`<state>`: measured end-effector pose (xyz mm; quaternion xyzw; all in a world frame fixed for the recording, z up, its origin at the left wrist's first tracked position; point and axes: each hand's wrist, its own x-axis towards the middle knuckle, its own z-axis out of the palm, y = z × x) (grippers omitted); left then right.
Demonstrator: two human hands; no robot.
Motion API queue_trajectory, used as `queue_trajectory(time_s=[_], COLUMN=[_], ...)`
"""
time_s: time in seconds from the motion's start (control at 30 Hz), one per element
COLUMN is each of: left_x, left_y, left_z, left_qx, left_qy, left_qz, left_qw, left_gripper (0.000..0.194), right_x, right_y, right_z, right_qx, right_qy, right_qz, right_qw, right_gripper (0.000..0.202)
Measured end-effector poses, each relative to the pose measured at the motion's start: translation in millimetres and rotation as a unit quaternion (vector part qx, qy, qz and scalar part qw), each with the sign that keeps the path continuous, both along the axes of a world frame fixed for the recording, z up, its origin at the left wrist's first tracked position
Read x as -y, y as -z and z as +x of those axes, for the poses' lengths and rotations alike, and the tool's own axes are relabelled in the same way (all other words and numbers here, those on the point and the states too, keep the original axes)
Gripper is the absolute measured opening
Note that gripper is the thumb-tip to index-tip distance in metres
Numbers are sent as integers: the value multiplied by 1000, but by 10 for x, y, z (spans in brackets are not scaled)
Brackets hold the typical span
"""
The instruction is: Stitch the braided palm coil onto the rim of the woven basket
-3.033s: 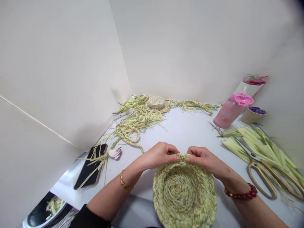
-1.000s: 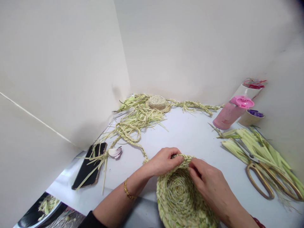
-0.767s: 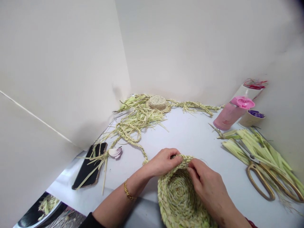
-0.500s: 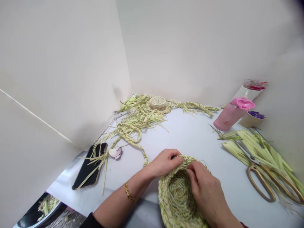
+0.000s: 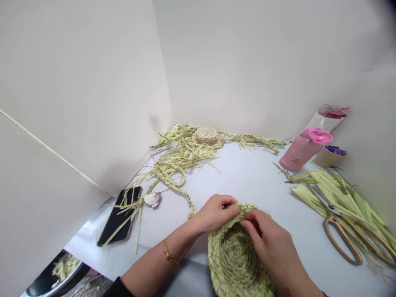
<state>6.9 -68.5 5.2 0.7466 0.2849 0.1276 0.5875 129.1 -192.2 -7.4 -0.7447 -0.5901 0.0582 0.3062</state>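
Observation:
A coiled basket (image 5: 236,249) of pale green plaited husk lies tilted at the front, its hollow turned up towards me. My left hand (image 5: 216,212) pinches the far rim between thumb and fingers. Close beside it, my right hand (image 5: 269,239) grips the same rim, thumb on the inner wall. Both sets of fingertips nearly meet; whether a needle or thread sits between them I cannot make out. From under my left wrist a long braid (image 5: 188,200) runs back across the table, ending in a loop among loose strands.
Gold-handled scissors (image 5: 342,235) lie on husk strips (image 5: 355,200) at the right. Behind stand a pink bottle (image 5: 295,152) and a cup of purple things (image 5: 329,156). A small woven hat (image 5: 206,135) sits at the back. A phone (image 5: 116,227) lies left, near a garlic-like bulb (image 5: 152,200).
The view has shifted slightly. My right fingertips have moved a little left along the rim, closer to my left thumb. Both hands keep their hold on the basket.

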Motion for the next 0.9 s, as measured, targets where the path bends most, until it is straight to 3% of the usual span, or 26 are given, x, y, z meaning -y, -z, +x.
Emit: queue_trajectory(time_s=[0.17, 0.4, 0.57, 0.9], left_x=[38, 85, 114, 111], left_y=[32, 17, 21, -7], left_z=[18, 14, 14, 13], left_qx=[4, 7, 21, 15], left_qy=[-18, -30, -31, -15], left_qz=[23, 52, 60, 49], left_qw=[1000, 998, 998, 999], left_gripper=[24, 26, 26, 25], right_x=[51, 9, 16, -13], right_y=[6, 22, 71, 54], right_z=[40, -12, -9, -30], right_qx=[89, 49, 23, 26], right_qy=[-8, -2, 16, 31], right_qz=[-7, 33, 18, 45], right_qw=[996, 998, 999, 998], right_gripper=[21, 23, 23, 24])
